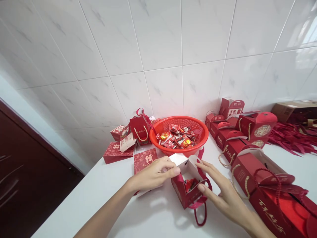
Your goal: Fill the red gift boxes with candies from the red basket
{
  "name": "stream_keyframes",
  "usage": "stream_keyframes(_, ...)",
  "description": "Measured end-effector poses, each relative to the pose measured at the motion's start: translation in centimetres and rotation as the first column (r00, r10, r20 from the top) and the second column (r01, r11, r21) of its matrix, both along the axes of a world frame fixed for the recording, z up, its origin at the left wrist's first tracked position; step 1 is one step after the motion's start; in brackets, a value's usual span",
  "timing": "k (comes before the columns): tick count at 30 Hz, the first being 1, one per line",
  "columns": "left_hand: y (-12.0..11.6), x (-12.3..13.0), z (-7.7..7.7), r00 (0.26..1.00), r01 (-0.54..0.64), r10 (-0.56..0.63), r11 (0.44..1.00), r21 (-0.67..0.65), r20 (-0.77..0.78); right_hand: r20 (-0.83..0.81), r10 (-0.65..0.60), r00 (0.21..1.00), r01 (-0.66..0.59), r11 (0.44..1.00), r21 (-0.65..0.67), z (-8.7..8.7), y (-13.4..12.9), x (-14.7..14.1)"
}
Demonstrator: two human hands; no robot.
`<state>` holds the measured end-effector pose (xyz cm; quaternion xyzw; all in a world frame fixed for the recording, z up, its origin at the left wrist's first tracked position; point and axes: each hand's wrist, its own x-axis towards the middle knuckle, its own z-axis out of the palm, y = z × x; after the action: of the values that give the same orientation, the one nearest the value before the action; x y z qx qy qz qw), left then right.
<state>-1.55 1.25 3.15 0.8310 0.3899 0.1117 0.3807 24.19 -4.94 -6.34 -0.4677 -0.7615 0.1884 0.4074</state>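
An open red candy box with a white inside stands on the table in front of me. A few red-wrapped candies lie in its bottom. My left hand is at the box's left edge, fingers curled and thumb close to the forefinger; whatever they pinch is hidden. On the right side my right hand grips the box, thumb at the near flap and fingertips on the far right flap. A dark red cord handle hangs from the front, and magenta ribbon runs along the sides.
Behind the box stands a red plastic basket of wrapped candies. Red boxes with cord handles line the right side, with loose ribbons and a cardboard carton beyond. At left are flat red boxes and a small red bag. A tiled wall closes the back.
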Motion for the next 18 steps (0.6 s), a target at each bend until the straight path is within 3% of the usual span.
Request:
stream_keyframes(5,-0.6,0.8,-0.9,0.994,-0.075,0.081,0.995,-0.072,0.075,-0.063,-0.09,0.994,0.09,0.996,-0.003,0.4,0.3,-0.4)
stream_keyframes(11,-1.6,0.7,-2.9,0.918,-0.384,0.373,0.921,0.065,0.136,-0.16,-0.212,0.964,0.191,0.972,-0.139,0.2,0.5,-1.1)
stream_keyframes(18,-3.4,1.0,-3.1,0.921,-0.359,0.327,0.923,0.136,0.211,-0.179,-0.173,0.969,0.154,0.982,-0.111,0.1,0.3,-0.9)
